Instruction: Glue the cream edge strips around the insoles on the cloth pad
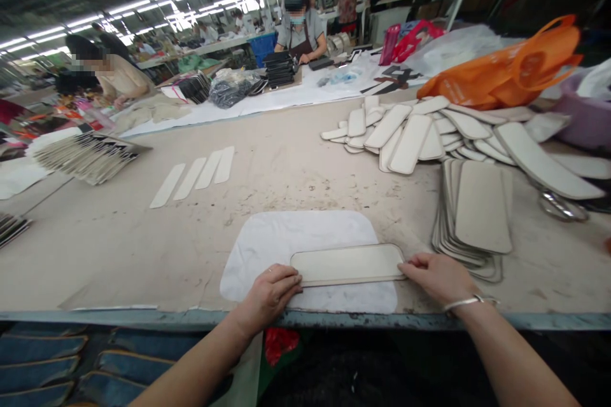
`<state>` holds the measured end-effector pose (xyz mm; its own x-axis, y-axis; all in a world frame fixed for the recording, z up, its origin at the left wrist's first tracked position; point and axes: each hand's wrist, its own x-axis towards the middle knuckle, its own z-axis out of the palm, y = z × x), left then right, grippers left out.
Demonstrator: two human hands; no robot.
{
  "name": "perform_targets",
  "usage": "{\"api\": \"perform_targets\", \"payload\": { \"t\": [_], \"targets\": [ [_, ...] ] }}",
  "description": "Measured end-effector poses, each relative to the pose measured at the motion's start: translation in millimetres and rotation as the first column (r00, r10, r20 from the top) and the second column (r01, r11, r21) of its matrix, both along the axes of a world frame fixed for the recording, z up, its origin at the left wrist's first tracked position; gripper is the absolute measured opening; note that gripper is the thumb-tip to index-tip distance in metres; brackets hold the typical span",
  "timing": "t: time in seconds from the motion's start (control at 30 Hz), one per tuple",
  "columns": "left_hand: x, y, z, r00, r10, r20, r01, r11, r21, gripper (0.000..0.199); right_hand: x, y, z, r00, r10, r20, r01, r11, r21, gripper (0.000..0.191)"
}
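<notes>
A long cream panel with rounded corners and a dark edge lies near the front of the table. Beneath it is a white sheet with rounded corners. My left hand grips the panel's left end, fingers closed together over the edge. At the opposite end my right hand pinches the corner between thumb and fingers; a bracelet circles that wrist. Just beyond the right hand stands a stack of similar cream panels. The panel's underside is hidden.
A loose heap of cream pieces and an orange bag are at the back right, with metal scissors handles nearby. Several pale strips lie left of centre. A bundle of pieces sits farther left. A co-worker sits opposite.
</notes>
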<state>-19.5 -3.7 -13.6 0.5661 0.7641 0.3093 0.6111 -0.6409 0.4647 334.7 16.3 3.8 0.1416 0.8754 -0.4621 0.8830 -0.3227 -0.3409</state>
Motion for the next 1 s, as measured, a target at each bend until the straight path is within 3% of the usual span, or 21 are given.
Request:
{"api": "perform_targets", "payload": {
  "t": [0.2, 0.63, 1.0],
  "targets": [
    [-1.9, -1.6, -4.0, 1.0, -0.005, -0.007, 0.005, 0.999, 0.037, 0.022, 0.1, 1.1, -1.5, 1.0, 0.01, 0.007, -0.01, 1.0, 0.006, 0.03],
    [-2.7, 6.1, -5.9, 0.998, -0.068, -0.006, 0.068, 0.978, 0.198, 0.019, -4.0, -1.1, 0.1, 0.994, -0.1, -0.031, 0.103, 0.988, 0.115, 0.018],
    [-0.2, 1.0, -3.5, 0.999, -0.029, -0.032, 0.032, 0.992, 0.118, 0.022, -3.2, -2.5, 2.1, 0.995, -0.072, -0.069, 0.079, 0.991, 0.107, 0.021]
  ]
}}
